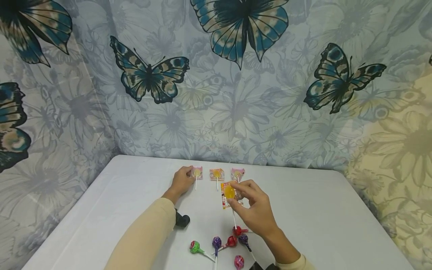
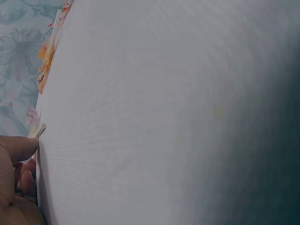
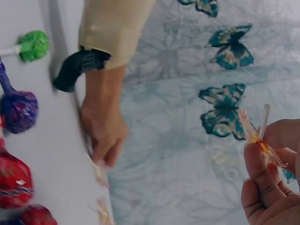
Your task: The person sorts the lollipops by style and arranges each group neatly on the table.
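Note:
My left hand (image 1: 181, 182), at the far side of the table, pinches the edge of a flat lollipop (image 1: 197, 173) in a pink-edged wrapper. That lollipop lies at the left end of a row, its stick towards me. Beside it are an orange-wrapped lollipop (image 1: 217, 174) and another pink-wrapped lollipop (image 1: 237, 172). Raised above the table, my right hand (image 1: 255, 207) holds a yellow lollipop (image 1: 229, 192) in a clear wrapper between thumb and fingers. Its white stick points downward. In the right wrist view this yellow lollipop (image 3: 262, 145) appears edge-on in the fingers.
Nearer to me lie several round lollipops: a green one (image 1: 194, 246), purple ones (image 1: 216, 242), red ones (image 1: 231, 241) and a pink one (image 1: 239, 261). They rest on a white table (image 1: 303, 213). A butterfly-printed cloth (image 1: 236, 108) hangs behind its far edge.

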`<state>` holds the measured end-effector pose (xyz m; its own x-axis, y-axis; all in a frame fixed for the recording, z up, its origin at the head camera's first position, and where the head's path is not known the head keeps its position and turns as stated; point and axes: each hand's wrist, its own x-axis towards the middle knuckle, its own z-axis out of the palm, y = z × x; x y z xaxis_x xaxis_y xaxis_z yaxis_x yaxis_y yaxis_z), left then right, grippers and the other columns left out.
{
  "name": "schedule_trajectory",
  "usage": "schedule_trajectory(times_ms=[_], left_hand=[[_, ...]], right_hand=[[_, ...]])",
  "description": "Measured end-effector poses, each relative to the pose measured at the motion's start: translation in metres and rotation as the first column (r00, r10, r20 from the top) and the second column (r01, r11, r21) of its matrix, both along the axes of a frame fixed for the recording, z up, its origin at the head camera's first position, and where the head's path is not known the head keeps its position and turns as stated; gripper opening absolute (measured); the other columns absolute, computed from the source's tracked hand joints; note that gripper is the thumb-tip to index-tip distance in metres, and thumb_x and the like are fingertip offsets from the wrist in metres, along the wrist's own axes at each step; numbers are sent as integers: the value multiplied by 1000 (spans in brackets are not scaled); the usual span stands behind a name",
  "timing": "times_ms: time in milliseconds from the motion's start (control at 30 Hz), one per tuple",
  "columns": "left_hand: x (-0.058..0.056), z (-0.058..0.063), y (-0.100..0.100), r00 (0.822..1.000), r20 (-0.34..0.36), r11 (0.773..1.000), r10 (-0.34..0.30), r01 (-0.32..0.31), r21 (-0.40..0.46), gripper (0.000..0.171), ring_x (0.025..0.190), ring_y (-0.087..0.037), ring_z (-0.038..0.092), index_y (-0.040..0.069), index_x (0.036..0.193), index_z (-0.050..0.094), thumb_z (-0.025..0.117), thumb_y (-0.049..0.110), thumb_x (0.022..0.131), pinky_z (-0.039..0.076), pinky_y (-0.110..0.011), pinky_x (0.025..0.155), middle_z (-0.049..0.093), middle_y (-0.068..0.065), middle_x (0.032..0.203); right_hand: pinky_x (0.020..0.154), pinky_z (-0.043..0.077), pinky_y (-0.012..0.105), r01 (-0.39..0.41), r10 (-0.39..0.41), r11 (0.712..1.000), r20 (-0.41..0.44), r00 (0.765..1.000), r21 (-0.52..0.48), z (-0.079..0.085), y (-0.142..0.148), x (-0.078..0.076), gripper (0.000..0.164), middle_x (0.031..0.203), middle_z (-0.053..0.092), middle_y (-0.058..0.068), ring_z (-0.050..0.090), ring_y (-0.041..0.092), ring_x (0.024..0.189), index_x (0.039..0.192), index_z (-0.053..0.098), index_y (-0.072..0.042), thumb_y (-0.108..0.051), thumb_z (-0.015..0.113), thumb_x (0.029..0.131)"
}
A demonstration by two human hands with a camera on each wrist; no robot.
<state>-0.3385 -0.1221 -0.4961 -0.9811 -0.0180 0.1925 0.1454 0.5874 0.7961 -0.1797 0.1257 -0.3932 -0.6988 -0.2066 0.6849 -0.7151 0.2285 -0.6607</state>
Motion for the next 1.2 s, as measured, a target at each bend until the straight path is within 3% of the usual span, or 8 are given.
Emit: schedule_trajectory(times_ms=[200,500,700,933,1200], left_hand=[[0,0,0,1000,15,1000,4,-5,14,50,91,-23,51,-8,130,55,68,-4,82,45,-38,83,56,-9,96],[0,-1,-1,1000,8,1000,-6,6,2,50,89,-24,52,-8,130,55,68,-3,82,45,-39,82,57,-11,97],[0,0,-1,1000,0,1000,-5,5,9,50,88,-24,51,-8,130,55,67,-5,81,45,-39,80,55,-9,94],[-2,-4,-2,1000,-6,1000,-1,1,8,51,89,-23,52,-8,129,56,66,-5,80,45,-38,81,56,-9,94],[-1,-2,-2,1000,-4,1000,-5,5,14,50,89,-24,52,-8,130,56,67,-6,81,45,-38,81,56,-10,95]], right_hand=[[92,45,33,7,-7,1000,1,1000,-20,21,9,-6,45,97,56,19,55,28,85,114,62,14,24,71,71],[86,49,27,13,-18,997,-68,998,-77,26,31,-28,48,103,57,19,57,21,95,119,63,9,23,69,73],[81,50,24,53,-55,996,-22,998,-77,45,40,-32,45,107,56,26,58,23,93,118,59,16,25,66,75],[76,50,20,66,-67,989,-4,998,-133,34,56,-55,45,111,57,20,58,18,92,121,63,7,19,69,78],[74,50,19,130,-127,987,39,991,-95,38,59,-63,42,109,56,24,62,19,94,120,60,13,20,67,79]])
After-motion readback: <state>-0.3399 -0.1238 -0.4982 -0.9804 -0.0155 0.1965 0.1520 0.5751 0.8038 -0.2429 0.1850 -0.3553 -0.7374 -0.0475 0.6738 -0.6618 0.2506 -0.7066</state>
